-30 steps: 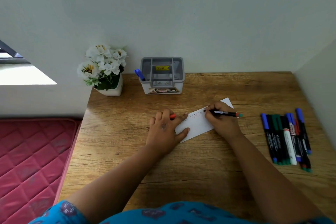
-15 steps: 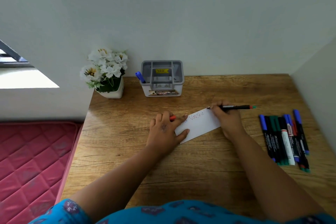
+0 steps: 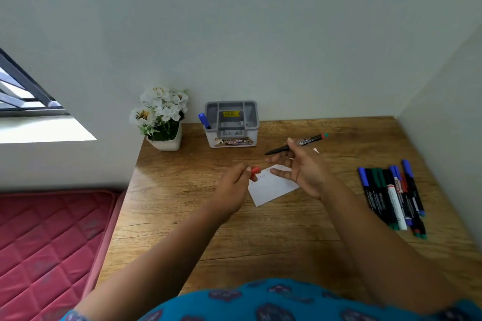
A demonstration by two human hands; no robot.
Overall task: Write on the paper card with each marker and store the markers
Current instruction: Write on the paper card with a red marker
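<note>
Right hand (image 3: 305,169) pinches uncapped marker (image 3: 294,144), left hand (image 3: 234,185) pinches red cap (image 3: 255,171); misaligned capping risks inking fingers.

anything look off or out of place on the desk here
Nothing is spilled or damaged. The card lies askew on the desk, and the marker in the right hand is uncapped; the left hand holds its red cap.

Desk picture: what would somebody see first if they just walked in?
Probably the right hand holding an uncapped black marker above the white paper card mid-desk, while the left hand pinches its red cap. Next, the row of markers at the right.
</note>
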